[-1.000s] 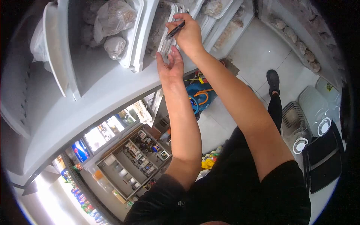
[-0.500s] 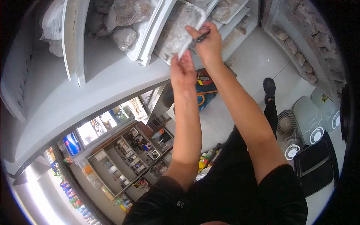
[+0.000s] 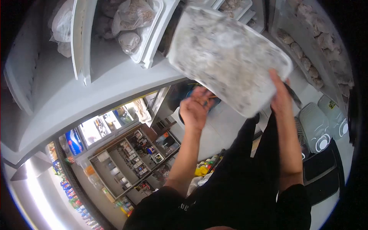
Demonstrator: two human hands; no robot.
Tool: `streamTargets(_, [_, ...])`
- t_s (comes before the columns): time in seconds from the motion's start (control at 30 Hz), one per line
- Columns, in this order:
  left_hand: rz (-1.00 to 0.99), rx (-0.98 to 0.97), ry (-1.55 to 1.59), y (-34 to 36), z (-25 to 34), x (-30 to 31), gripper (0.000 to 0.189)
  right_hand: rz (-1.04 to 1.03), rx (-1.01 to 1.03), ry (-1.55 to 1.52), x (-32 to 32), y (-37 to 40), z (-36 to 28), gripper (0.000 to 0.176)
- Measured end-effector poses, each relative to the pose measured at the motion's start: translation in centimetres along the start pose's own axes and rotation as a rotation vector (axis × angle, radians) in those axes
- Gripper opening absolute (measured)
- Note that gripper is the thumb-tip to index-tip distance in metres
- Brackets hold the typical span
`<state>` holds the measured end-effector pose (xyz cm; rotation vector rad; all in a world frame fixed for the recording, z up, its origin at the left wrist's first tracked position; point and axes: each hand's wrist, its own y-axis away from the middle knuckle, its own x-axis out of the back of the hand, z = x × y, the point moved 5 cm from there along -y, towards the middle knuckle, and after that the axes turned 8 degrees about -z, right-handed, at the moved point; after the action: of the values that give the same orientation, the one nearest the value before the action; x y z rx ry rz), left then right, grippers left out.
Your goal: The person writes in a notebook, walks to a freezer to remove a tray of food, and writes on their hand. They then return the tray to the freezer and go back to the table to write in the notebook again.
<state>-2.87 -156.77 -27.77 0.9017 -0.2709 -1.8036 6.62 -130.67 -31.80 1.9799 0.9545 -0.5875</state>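
Note:
A large white tray [image 3: 230, 57] with frosty, greyish contents is tilted in front of the shelves, blurred by motion. My right hand [image 3: 281, 96] grips its right end, the thumb over the rim and the other fingers mostly hidden beneath; a dark object shows behind this hand. My left hand [image 3: 197, 107] is just below the tray's lower left edge, palm up, fingers apart and slightly blurred, holding nothing.
White shelves with bagged items [image 3: 134, 15] stand at the upper left. Another rack [image 3: 303, 30] with lumpy items is at the upper right. Clear lidded containers [image 3: 314, 122] sit on the floor at right. An open drawer unit [image 3: 128, 161] is at lower left.
The tray has come out of the shelf, toward me and to the right. My right hand has moved right and down with it. My left hand has dropped away from the tray's edge.

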Motion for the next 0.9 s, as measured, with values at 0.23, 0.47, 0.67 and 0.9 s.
streamTargets(0.23, [0.361,-0.153,0.459,-9.5,4.1,1.9,0.04,0.057,-0.043,-0.131,16.4,9.3,-1.9,0.058])
streamTargets(0.47, [0.356,-0.195,0.662,-17.6,9.1,2.2,0.038,0.232,-0.042,-0.122,21.0,15.3,-3.2,0.056])
streamTargets(0.67, [0.407,-0.176,0.554,-23.9,11.1,7.4,0.035,0.226,-0.025,-0.095,24.2,17.2,-4.1,0.053])
streamTargets(0.9, [0.519,-0.289,0.476,-21.9,12.0,6.1,0.026,0.272,-0.035,-0.115,25.3,17.1,-2.3,0.056])
